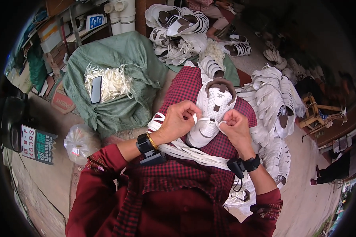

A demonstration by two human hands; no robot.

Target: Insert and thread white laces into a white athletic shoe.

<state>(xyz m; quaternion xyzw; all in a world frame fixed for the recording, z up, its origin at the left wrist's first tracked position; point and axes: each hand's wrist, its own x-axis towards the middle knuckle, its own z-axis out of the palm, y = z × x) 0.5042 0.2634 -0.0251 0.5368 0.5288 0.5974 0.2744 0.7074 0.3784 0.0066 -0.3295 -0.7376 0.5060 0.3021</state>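
A white sneaker [208,134] with a brown lining rests on my lap, its toe toward me and its perforated tongue standing up. A flat white shoelace [205,119] crosses the shoe near the toe. My left hand [179,120] pinches one end of this lace at the shoe's left side. On the other side, my right hand [237,127] is closed on the lace's other end. Loose white laces [194,157] lie across the red-and-black checked cloth [180,89] over my lap, below the shoe.
At left stands a green sack [114,49] bearing a heap of laces [120,81] and a phone [96,90]. White shoes pile up ahead [182,27] and at my right [269,91]. A clear plastic bag [81,144] sits on the floor. Another person [211,15] sits beyond.
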